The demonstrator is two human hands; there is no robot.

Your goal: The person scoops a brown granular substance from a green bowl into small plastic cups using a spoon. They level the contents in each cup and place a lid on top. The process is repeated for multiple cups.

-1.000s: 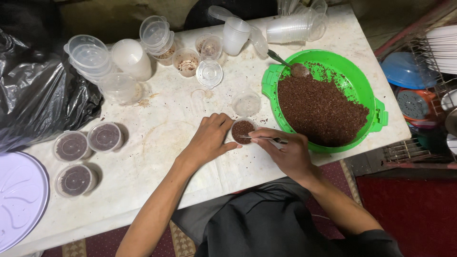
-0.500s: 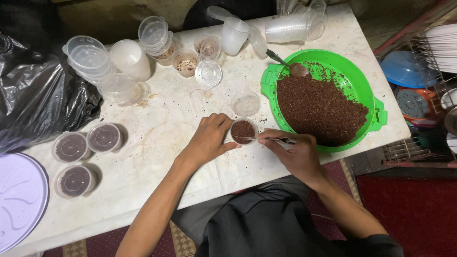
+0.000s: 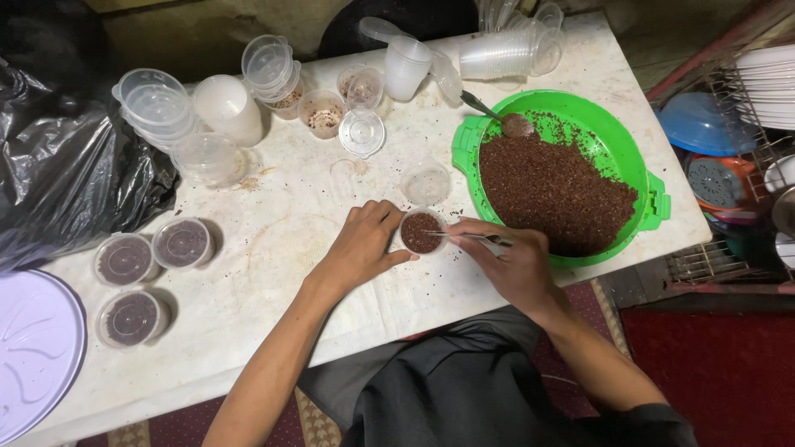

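My left hand (image 3: 364, 245) curls around a small clear plastic cup (image 3: 420, 233) filled with reddish-brown grains, holding it upright on the white table (image 3: 273, 273). My right hand (image 3: 507, 263) grips a metal spoon (image 3: 468, 237) whose tip lies flat across the cup's top. Just right of both hands stands a green basin (image 3: 638, 165) holding a heap of the same brown grains, with a second spoon (image 3: 501, 118) resting at its far rim.
Three lidded filled cups (image 3: 153, 269) stand at the left near a white round lid (image 3: 33, 348) and a black plastic bag (image 3: 66, 165). Stacks of empty cups and lids (image 3: 273, 83) crowd the table's back. An empty cup (image 3: 425, 181) sits behind my hands. A dish rack (image 3: 745, 124) stands at right.
My right hand has shifted slightly right and the spoon now lies across the cup's rim. The left hand and cup have stayed in place.
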